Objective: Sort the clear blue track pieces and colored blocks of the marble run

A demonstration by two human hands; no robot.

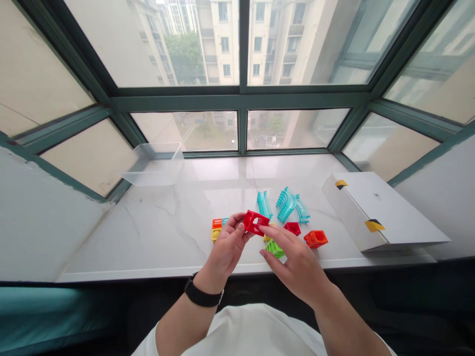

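Block, red (250,223), in grasping left hand (227,247); right hand (298,261) unclenched, apparently against it

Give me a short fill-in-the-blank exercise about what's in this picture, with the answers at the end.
The held block in the left hand is ____.
A black band circles the ____ wrist.
The loose block nearest the thumb of the right hand is ____.
In the picture, the white box lies to the ____ of the blocks.

Missing words: red; left; green; right.
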